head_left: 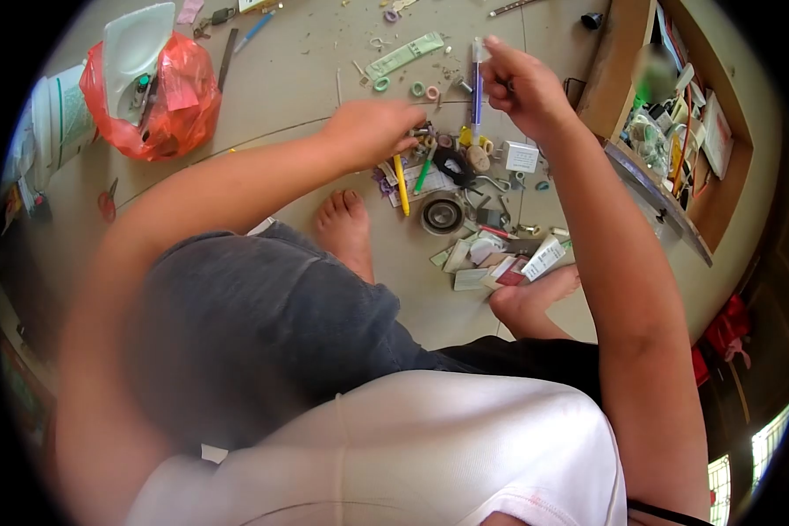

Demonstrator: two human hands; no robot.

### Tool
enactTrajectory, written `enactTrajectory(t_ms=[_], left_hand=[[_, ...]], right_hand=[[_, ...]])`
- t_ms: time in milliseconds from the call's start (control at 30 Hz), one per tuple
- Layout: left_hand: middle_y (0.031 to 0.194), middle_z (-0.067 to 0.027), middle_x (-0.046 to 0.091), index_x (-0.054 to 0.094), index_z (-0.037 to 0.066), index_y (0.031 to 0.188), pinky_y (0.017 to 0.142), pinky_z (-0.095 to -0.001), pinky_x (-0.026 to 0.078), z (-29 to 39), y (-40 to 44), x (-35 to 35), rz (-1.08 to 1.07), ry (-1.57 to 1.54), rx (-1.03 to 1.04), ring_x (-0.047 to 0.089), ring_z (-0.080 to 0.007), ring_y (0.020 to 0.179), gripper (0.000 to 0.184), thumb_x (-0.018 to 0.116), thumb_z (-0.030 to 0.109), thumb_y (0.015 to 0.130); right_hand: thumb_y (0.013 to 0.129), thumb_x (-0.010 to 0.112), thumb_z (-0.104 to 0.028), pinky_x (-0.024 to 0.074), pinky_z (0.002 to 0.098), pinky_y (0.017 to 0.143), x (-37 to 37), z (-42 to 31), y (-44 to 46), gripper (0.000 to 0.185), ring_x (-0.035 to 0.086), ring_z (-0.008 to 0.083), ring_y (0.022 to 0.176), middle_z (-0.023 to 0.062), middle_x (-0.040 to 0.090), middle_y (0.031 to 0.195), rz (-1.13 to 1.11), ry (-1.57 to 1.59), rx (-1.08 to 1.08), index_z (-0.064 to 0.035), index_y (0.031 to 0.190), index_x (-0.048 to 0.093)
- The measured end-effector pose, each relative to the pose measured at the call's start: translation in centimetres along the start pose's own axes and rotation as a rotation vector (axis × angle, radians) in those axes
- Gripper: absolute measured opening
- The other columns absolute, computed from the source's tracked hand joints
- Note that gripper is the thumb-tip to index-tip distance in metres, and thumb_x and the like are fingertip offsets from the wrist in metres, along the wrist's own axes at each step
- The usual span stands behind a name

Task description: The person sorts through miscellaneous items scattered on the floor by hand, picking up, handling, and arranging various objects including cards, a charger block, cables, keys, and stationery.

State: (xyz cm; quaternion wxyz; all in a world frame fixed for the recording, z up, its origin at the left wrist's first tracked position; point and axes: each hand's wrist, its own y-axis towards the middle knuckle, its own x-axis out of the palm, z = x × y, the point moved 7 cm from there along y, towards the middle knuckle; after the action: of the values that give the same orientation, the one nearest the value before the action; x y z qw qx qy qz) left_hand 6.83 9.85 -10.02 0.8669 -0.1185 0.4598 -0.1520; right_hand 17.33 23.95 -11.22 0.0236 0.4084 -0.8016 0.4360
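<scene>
My left hand [375,134] hovers at the upper left edge of a pile of small items, slightly blurred, its fingers bent and apart. Just below its fingertips lie a yellow pen [401,186] and a green pen [425,168]. A blue pen [477,92] with a clear cap stands along the fingertips of my right hand [528,86], which is closed on it with the index finger near the cap. Under the pen's lower end are a round tan piece [478,159], a black ring-like piece [452,165] and a white adapter [521,157].
A round metal part [442,214] and several cards [500,267] lie by my feet. A red plastic bag [193,105] of items stands at left. An open wooden drawer [738,180] full of odds and ends is at right. Green tape rings [381,84] and a green packet [405,55] lie beyond.
</scene>
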Motion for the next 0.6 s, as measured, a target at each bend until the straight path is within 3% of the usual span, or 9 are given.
enactTrajectory(t_ms=[67,133,200,267,367,400,467,500,600], left_hand=[[0.090,-0.0053,0.062,0.057,0.014,0.103,0.067,-0.0409,0.050,0.2,0.3,0.0,0.005,0.022,0.028,0.062,-0.0291,0.083,0.024,0.064,0.027,0.084],[0.090,-0.0060,0.062,0.055,0.013,0.098,0.065,-0.0420,0.050,0.2,0.6,0.1,-0.033,0.031,-0.006,0.062,-0.0297,0.082,0.022,0.064,0.027,0.084],[0.090,-0.0062,0.062,0.054,0.012,0.096,0.064,-0.0423,0.050,0.3,0.7,0.1,-0.038,0.063,0.003,0.062,-0.0299,0.081,0.022,0.064,0.027,0.083],[0.089,-0.0064,0.062,0.053,0.011,0.094,0.063,-0.0426,0.050,0.3,0.7,0.2,-0.041,0.094,0.009,0.063,-0.0301,0.080,0.022,0.064,0.026,0.083],[0.088,-0.0071,0.062,0.052,0.010,0.091,0.062,-0.0432,0.050,-0.1,0.8,0.4,-0.044,0.117,0.018,0.063,-0.0304,0.079,0.023,0.065,0.027,0.082],[0.089,-0.0086,0.062,0.052,0.009,0.094,0.062,-0.0438,0.051,-0.6,0.8,0.6,-0.077,0.119,-0.002,0.063,-0.0313,0.078,0.023,0.063,0.024,0.082],[0.090,-0.0102,0.062,0.053,0.007,0.097,0.062,-0.0444,0.052,-1.2,0.8,0.7,-0.107,0.120,-0.019,0.064,-0.0321,0.078,0.023,0.062,0.022,0.082],[0.092,-0.0111,0.060,0.052,0.007,0.098,0.062,-0.0444,0.052,-1.2,0.8,0.5,-0.077,0.130,-0.003,0.064,-0.0326,0.076,0.024,0.062,0.021,0.081],[0.095,-0.0123,0.058,0.051,0.007,0.100,0.061,-0.0442,0.053,-0.9,0.7,-0.2,-0.037,0.138,0.020,0.064,-0.0333,0.074,0.025,0.061,0.019,0.081]], right_hand=[[0.088,0.062,-0.038,0.0481,0.0335,0.059,0.2,0.3,0.5,0.034,0.065,0.0239,0.076,0.0109,0.068,0.087,0.164,-0.246,0.031,-0.0077,0.075,0.052],[0.086,0.064,-0.040,0.0502,0.0405,0.065,1.5,-1.0,0.3,0.036,0.066,0.0296,0.080,0.0144,0.068,0.086,0.321,-1.324,-0.172,-0.0058,0.081,0.056],[0.082,0.067,-0.043,0.0502,0.0450,0.073,1.8,-0.3,0.2,0.039,0.065,0.0342,0.086,0.0184,0.066,0.087,0.335,-1.464,-0.271,-0.0053,0.087,0.058],[0.086,0.060,-0.040,0.0498,0.0453,0.074,2.0,0.9,0.5,0.035,0.064,0.0345,0.089,0.0202,0.066,0.089,0.210,-1.662,-0.137,-0.0049,0.089,0.059],[0.089,0.049,-0.035,0.0497,0.0398,0.066,0.3,1.0,1.2,0.030,0.066,0.0291,0.080,0.0165,0.067,0.088,0.250,-1.185,-0.127,-0.0064,0.084,0.059],[0.089,0.049,-0.035,0.0497,0.0398,0.066,-0.6,0.8,0.9,0.030,0.066,0.0291,0.080,0.0165,0.067,0.088,0.250,-1.186,-0.126,-0.0064,0.084,0.059],[0.089,0.041,-0.033,0.0450,0.0312,0.057,-0.5,2.3,-0.3,0.031,0.060,0.0187,0.066,0.0085,0.064,0.078,-0.055,-0.141,0.152,-0.0084,0.082,0.058],[0.088,0.046,-0.031,0.0391,0.0262,0.053,-0.4,1.9,-0.9,0.025,0.050,0.0113,0.059,0.0017,0.056,0.069,-0.043,-0.019,0.082,-0.0096,0.081,0.058],[0.088,0.050,-0.028,0.0399,0.0259,0.054,-0.4,1.4,-2.2,0.023,0.051,0.0114,0.061,0.0017,0.056,0.070,0.114,-0.083,0.073,-0.0075,0.085,0.060]])
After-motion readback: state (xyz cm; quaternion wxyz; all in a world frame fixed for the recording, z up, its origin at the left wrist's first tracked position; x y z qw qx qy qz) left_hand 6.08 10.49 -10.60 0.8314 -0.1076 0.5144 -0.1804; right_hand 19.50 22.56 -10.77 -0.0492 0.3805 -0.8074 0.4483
